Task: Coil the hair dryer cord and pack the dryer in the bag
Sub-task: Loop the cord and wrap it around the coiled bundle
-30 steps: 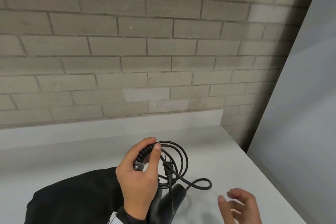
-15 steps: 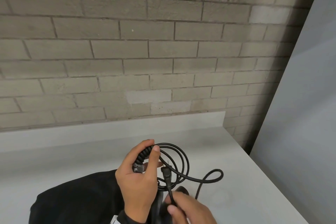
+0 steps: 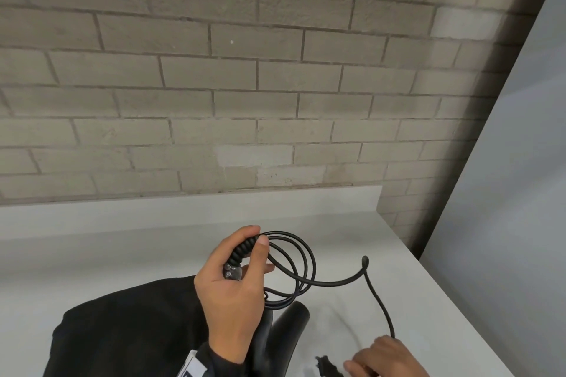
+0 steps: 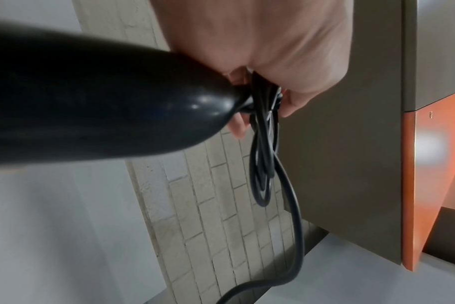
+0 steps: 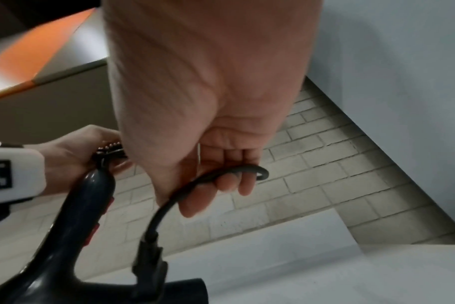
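Pinning finished loops against the dryer [image 3: 284, 333] handle, the left hand [image 3: 232, 288] anchors them while the right hand [image 3: 386, 358] fingers curl round the cord [image 3: 378, 300] tail to feed another turn.

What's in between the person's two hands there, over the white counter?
In the head view, the loose end of the black cord arcs from the coils in the left hand to the right hand; the dryer's nozzle sits below.

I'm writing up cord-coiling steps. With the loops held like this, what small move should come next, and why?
Probably the right hand should carry its cord end up to the left hand as one more loop. That hand already pinches several loops against the dryer handle, while a slack tail with the plug hangs free.
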